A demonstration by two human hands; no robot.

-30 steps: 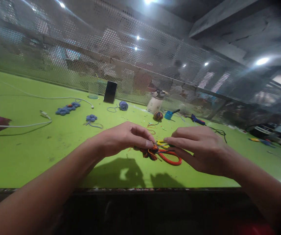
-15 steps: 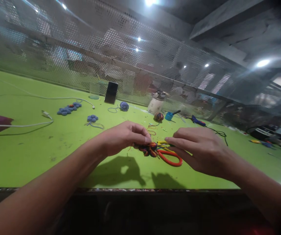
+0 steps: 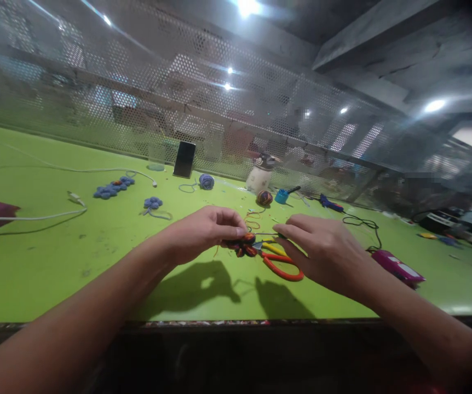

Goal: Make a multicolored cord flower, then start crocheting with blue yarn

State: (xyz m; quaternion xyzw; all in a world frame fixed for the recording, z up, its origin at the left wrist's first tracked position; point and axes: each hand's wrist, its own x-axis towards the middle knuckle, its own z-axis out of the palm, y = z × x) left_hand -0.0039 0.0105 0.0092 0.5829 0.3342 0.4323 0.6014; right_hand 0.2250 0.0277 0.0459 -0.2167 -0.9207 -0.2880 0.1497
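My left hand (image 3: 205,232) pinches a crocheted piece (image 3: 244,249) of red, orange and dark multicoloured yarn, partly hidden by my fingers. From the right, my right hand (image 3: 322,246) is closed around a crochet hook (image 3: 265,234); its thin metal shaft reaches to the yarn piece, and its handle is mostly covered by my fingers. Below the hook lie scissors (image 3: 283,268) with red and yellow handles, their blades close to the crocheted piece. A loose strand (image 3: 253,223) winds over the table towards a multicoloured yarn ball (image 3: 264,198).
Blue crocheted flowers (image 3: 113,189), a single blue flower (image 3: 153,203) and a blue yarn ball (image 3: 207,181) lie on the green table (image 3: 75,262). Behind stand a phone (image 3: 184,159), a pale bottle (image 3: 259,175) and a perforated screen (image 3: 145,109). A purple box (image 3: 396,266) sits by my right forearm.
My right hand has drawn slightly left and the hook's shaft now shows between my hands. The purple box has come into sight beside my right forearm. The view has shifted a little.
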